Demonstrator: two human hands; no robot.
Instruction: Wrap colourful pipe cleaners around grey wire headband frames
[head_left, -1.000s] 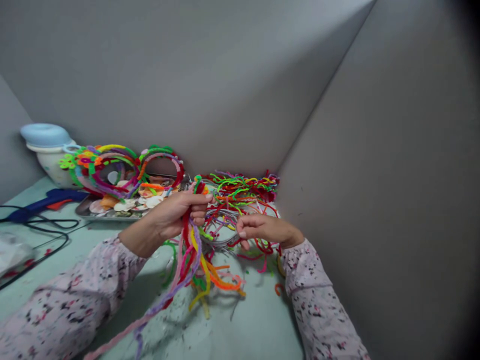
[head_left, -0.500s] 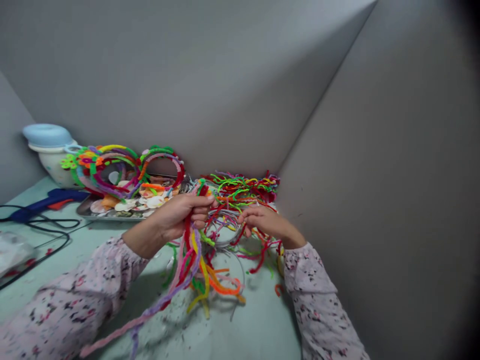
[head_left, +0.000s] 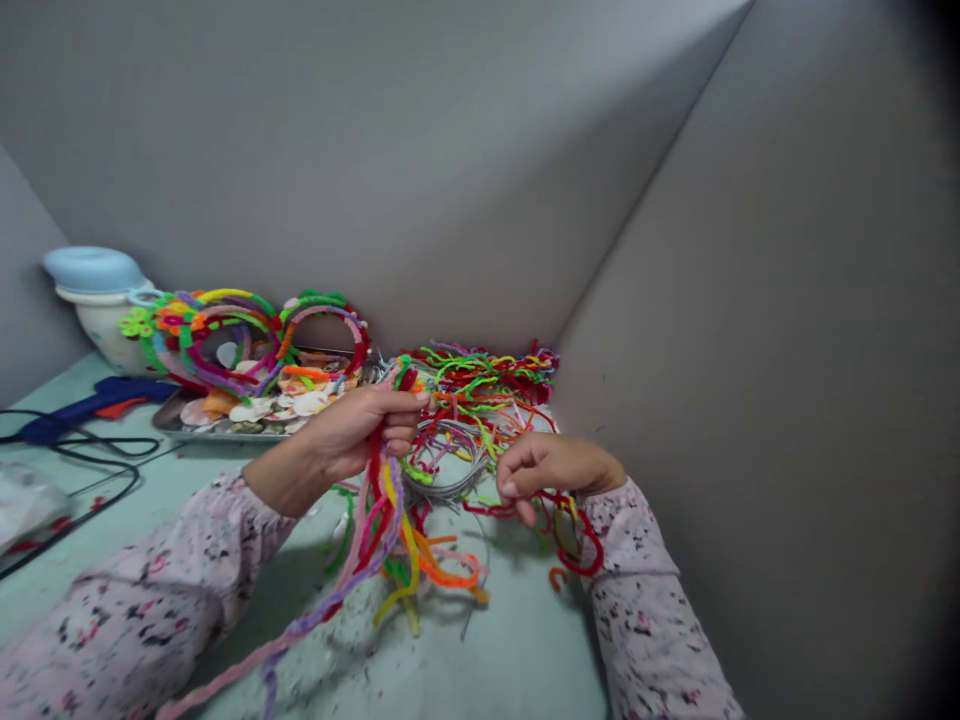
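My left hand [head_left: 375, 425] is closed around a bunch of fuzzy pipe cleaners [head_left: 382, 500] in pink, red, purple, yellow and other colours. Short ends stick up above the fist, and long strands trail down toward the front left. Off to the right, my right hand [head_left: 551, 470] has its fingers curled in a pinch at a red pipe cleaner [head_left: 585, 566], whose curved part loops in front of the sleeve. The exact grip is partly hidden by the fingers. Between the hands lies a coil of silvery wire [head_left: 454, 490].
A heap of loose pipe cleaners [head_left: 495, 375] lies against the back wall. To the left are a tray [head_left: 225, 437] of shells, several pipe-cleaner-wrapped hoops [head_left: 326, 300], a blue glue gun [head_left: 97, 400] with a black cord, and a blue-lidded container [head_left: 105, 310].
My right hand has moved right and toward me from beside the wire coil, and red pipe cleaner has come along with it. My left hand and its bunch have stayed nearly still.
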